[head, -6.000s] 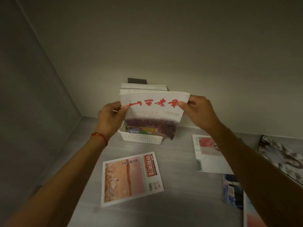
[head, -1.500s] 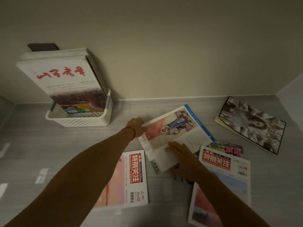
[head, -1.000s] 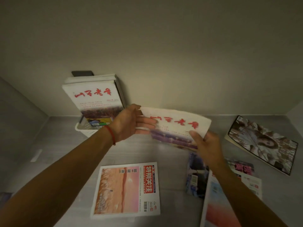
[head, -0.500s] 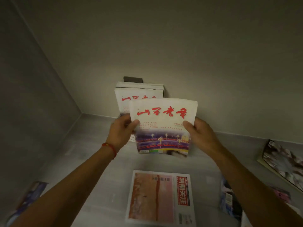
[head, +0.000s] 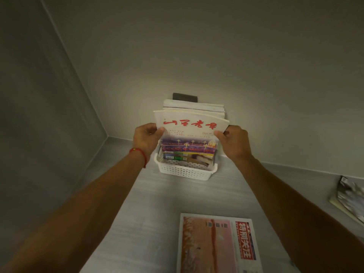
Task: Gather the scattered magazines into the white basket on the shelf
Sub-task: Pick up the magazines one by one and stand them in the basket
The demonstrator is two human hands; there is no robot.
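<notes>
Shelf [head: 161, 223]: grey, dimly lit, walled at left and back.
Pink magazine [head: 216, 245]: flat on shelf, nearest, red title block at right.
Photo magazine [head: 350, 198]: flat at right edge, blurred.
Left hand [head: 146, 139]: fingers curled, thumb in front, pinching held magazine's left edge; red cord on wrist.
Right hand [head: 233, 142]: fingers curled, pinching its right edge.
Held magazine [head: 189, 133]: upright, red title, lower edge inside basket.
Basket [head: 185, 171]: white, perforated, against back wall.
Stack [head: 195, 108]: magazines upright behind held one.

Both arms outstretched — left hand [head: 146, 137], right hand [head: 232, 142] in pinching grip
</notes>
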